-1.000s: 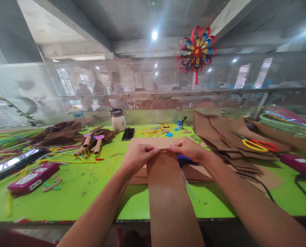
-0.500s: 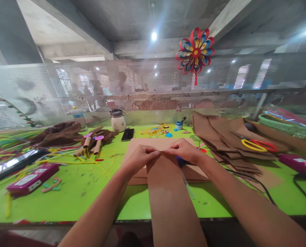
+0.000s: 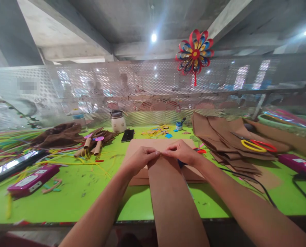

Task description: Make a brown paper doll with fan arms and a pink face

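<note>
Pinching: left hand (image 3: 142,159) and right hand (image 3: 182,154) meet near the middle, each with thumb and fingertips closed narrowly on the far end of the paper strip (image 3: 177,202).
Paper strip: brown, running from the fingertips back toward the person and past the near edge of the green table (image 3: 65,206).
Under the hands: brown sheets (image 3: 133,144) lying flat on the table; a dark blue thing (image 3: 180,164), mostly hidden, shows beside the strip below the right hand.
Right side: a loose brown paper pile (image 3: 214,133), with yellow-and-red-handled scissors (image 3: 254,145) on top.
Left side: cardboard rolls (image 3: 97,148), a brown cloth (image 3: 56,133) and a purple power strip (image 3: 34,180).
Far edge: a black phone (image 3: 127,136) just in front of a pale jug (image 3: 118,122); a small blue pot (image 3: 179,126) farther right.
Screen: a colourful paper flower (image 3: 195,54) hangs at the perforated panel (image 3: 148,79).
</note>
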A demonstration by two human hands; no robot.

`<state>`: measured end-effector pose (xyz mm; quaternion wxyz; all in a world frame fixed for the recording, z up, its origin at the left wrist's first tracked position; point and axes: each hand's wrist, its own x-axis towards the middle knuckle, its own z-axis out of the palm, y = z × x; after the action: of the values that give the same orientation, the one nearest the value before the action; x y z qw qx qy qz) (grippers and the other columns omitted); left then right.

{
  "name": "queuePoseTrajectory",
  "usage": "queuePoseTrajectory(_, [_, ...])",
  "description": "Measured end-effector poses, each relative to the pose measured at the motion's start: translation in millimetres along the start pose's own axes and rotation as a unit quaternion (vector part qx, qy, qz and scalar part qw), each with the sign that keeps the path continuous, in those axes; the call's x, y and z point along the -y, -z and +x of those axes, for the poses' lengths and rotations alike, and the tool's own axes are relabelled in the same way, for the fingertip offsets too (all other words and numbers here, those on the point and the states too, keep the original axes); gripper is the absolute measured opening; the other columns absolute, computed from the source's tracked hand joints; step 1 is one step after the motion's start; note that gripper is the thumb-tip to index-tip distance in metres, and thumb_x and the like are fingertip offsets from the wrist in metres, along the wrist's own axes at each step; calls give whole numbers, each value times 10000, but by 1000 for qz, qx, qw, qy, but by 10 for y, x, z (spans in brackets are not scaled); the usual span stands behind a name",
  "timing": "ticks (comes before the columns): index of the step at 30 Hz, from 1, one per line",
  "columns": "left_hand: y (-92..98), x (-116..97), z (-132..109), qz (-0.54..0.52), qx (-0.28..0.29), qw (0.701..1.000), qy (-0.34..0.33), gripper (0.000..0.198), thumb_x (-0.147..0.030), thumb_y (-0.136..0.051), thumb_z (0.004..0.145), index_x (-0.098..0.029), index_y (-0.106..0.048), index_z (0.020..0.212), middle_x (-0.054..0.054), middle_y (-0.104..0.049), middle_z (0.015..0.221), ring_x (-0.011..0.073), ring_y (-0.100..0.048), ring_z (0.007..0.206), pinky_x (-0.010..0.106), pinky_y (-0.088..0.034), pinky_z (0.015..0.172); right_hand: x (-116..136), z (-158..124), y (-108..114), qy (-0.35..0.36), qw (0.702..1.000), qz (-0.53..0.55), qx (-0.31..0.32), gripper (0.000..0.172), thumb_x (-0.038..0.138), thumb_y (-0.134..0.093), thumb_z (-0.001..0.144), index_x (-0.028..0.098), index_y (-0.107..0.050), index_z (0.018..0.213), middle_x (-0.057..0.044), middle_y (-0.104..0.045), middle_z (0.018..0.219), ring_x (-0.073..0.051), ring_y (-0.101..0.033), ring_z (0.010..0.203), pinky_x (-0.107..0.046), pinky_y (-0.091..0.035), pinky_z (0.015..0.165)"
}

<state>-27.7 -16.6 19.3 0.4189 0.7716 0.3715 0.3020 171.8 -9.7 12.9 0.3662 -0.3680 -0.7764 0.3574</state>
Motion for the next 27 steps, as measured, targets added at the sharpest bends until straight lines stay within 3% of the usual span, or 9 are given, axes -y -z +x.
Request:
queuePoseTrajectory(6, [35, 21, 4, 24, -15, 999, 19, 351, -461, -537, 762, -144, -552, 611, -30, -477, 510, 86, -414, 494, 217, -291, 495, 21, -10, 8, 12, 1000, -13, -19, 307, 400, -591, 717, 124, -642, 592, 16, -501, 530, -96, -388, 542, -234, -288, 512])
queuePoseTrajectory(13, [71, 82, 3, -1, -5, 1000, 1, 347, -428, -507, 794, -149, -512, 588, -37, -464, 498, 79, -408, 478, 215, -296, 494, -23, -18, 119, -33, 999, 15, -16, 258, 372, -610, 698, 139, -629, 587, 9, -532, 542, -101, -420, 534, -242, -328, 530])
queuePoseTrajectory(20, [34, 5, 45, 78, -54, 995, -18, 299, -437, -594, 727, -148, -660, 689, 2, -587, 580, 96, -469, 530, 209, -314, 487, -57, -12, 74, -25, 1000, 5, -13, 224, 344, -615, 705, 135, -650, 633, -7, -568, 574, -107, -456, 542, -243, -355, 529])
queuePoseTrajectory(24, [5, -13, 11, 87, -38, 995, 19, 332, -439, -551, 755, -150, -642, 620, -11, -533, 452, 88, -448, 429, 198, -281, 410, -33, -6, 19, -15, 1000, 16, -1, 239, 357, -620, 707, 128, -643, 642, -6, -569, 573, -100, -457, 532, -235, -355, 517])
queuePoseTrajectory(27, [7, 5, -2, 69, -48, 996, 17, 319, -428, -567, 745, -145, -640, 616, -15, -539, 464, 75, -432, 423, 193, -263, 404, -7, -10, 8, -2, 1000, 23, 2, 245, 363, -633, 699, 130, -644, 626, -8, -574, 577, -100, -465, 539, -239, -360, 531])
